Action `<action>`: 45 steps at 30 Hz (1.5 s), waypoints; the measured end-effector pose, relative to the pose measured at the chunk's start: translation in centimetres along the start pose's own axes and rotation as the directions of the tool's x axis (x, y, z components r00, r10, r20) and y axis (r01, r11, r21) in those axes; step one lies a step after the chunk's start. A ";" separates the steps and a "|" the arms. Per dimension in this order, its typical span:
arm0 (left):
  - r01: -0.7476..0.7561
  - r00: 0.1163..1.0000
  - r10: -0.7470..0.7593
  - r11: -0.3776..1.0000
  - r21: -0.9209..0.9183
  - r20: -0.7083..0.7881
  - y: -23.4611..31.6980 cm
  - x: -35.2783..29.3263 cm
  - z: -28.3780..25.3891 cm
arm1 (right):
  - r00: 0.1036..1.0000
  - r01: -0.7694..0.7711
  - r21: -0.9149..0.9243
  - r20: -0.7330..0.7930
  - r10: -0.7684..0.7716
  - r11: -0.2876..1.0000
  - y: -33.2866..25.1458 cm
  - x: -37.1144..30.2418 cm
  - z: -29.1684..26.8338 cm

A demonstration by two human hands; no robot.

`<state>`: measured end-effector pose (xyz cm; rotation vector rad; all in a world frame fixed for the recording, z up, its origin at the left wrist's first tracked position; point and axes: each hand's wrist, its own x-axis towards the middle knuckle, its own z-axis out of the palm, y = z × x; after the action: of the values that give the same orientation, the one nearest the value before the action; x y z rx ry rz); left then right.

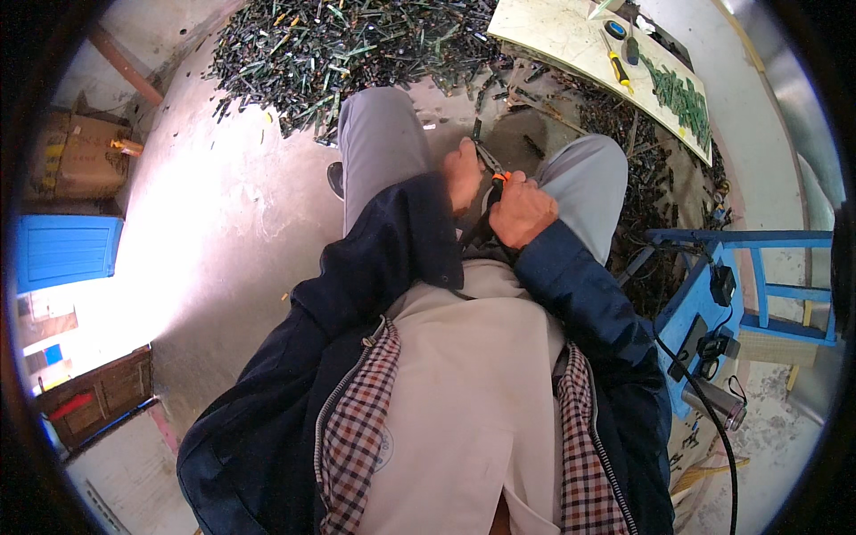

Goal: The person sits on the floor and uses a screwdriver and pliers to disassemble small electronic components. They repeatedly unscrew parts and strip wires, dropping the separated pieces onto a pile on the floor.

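Observation:
My right hand [523, 211] is wrapped round the orange and black handles of a pair of pliers [489, 160], whose metal jaws point up and left between my knees. Close beside those jaws, my left hand [462, 176] is closed, its fingertips pinching what looks like a small dark green strip [477, 130]. The pliers' tips meet the lower end of this strip; whether they grip it is too small to tell. Just past my knees, a large heap of similar dark and green strips [330, 58] covers the floor.
A pale board [557, 27] at the far right carries a yellow-handled screwdriver [618, 69], a blue round object [615, 29] and a pile of green strips [679, 102]. Blue wooden furniture [695, 303] with a black cable [682, 366] and a metal flask [718, 406] stands right. Cardboard boxes [89, 156] sit left.

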<state>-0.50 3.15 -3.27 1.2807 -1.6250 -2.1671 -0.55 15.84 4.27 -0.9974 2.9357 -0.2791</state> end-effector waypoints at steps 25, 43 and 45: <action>0.213 0.973 -0.190 0.956 -0.201 0.131 1.4 -1.4 0.1 | 1.000 0.012 -0.208 0.022 -0.008 0.978 -0.1 0.2 -1.2; 0.290 0.942 -0.256 0.946 -0.143 0.219 0.8 -0.7 -0.6 | 0.971 0.222 -0.251 0.140 -0.191 0.942 0.3 0.5 -2.0; 0.274 0.946 -0.243 0.953 -0.127 0.214 0.9 -0.8 -0.4 | 0.970 0.214 -0.218 0.164 -0.181 0.952 0.6 0.6 -1.7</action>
<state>-0.04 3.00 -2.12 1.3368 -1.3792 -2.5950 -1.53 16.26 5.81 -1.2856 2.7876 0.1349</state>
